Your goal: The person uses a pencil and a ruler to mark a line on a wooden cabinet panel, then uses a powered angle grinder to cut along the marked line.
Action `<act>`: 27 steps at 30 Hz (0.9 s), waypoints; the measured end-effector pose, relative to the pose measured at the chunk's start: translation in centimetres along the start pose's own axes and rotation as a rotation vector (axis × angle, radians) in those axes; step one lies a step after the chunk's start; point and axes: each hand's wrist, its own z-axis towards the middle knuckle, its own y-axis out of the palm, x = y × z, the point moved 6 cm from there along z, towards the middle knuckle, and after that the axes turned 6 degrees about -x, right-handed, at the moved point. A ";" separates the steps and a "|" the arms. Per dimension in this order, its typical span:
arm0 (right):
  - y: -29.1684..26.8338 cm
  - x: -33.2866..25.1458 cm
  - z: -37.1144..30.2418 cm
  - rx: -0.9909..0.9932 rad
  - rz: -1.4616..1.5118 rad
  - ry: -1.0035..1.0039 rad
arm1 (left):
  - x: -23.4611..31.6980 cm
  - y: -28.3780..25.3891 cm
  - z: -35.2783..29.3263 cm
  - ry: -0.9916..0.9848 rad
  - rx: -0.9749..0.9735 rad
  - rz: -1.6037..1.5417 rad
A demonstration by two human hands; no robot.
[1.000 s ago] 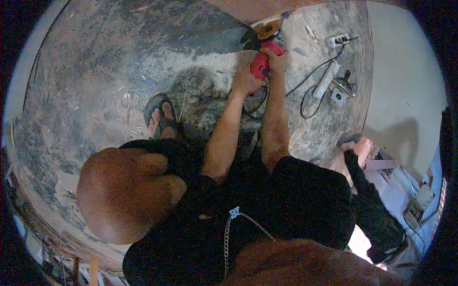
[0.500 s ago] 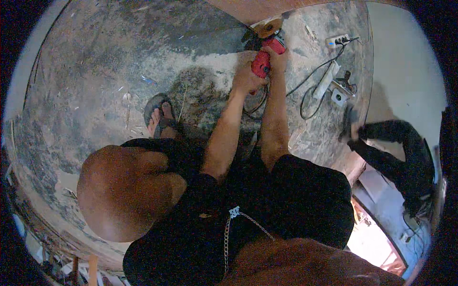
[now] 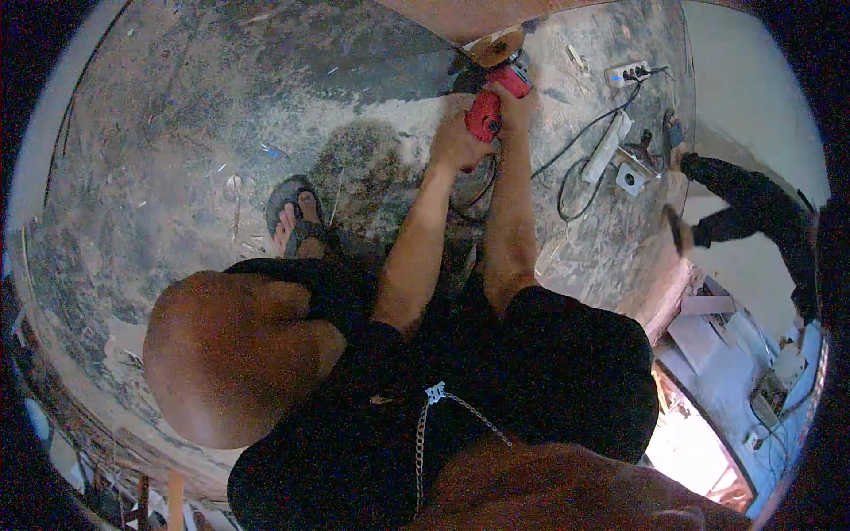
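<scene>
Both my arms reach forward over the stained floor, holding a red angle grinder (image 3: 485, 117). My left hand (image 3: 456, 146) is wrapped round the rear of its body. Farther forward, my right hand (image 3: 514, 102) closes on it just behind the head; its fingers are partly hidden. The round brownish disc (image 3: 496, 50) sits at the grinder's far end, beside the lower edge of a brown panel (image 3: 531, 11). Whether disc and panel touch, I cannot tell. A dark cord (image 3: 478, 199) hangs below the grinder by my forearms.
To the right lie a white power strip (image 3: 627, 74), a looped black cable (image 3: 567, 199) and a white piece with a round hole (image 3: 630, 179). A person in dark trousers (image 3: 761, 199) is at the far right. My sandalled foot (image 3: 299, 221) stands at left.
The other person at the right has stepped, their legs now farther up and spread apart. My hands and the grinder have hardly moved.
</scene>
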 end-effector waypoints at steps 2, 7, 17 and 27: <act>0.0 -0.2 -0.2 -0.008 0.049 -0.059 | -0.2 0.2 0.2 0.031 0.003 0.007; -1.4 2.2 1.6 -0.035 -0.043 -0.143 | -0.2 0.7 -0.2 0.081 0.110 0.039; -1.3 1.2 1.6 0.024 -0.018 -0.335 | 0.7 0.2 -0.1 0.197 0.078 -0.086; -0.7 -0.9 -0.3 0.083 -0.216 -0.037 | 0.5 0.1 0.4 0.249 0.142 -0.053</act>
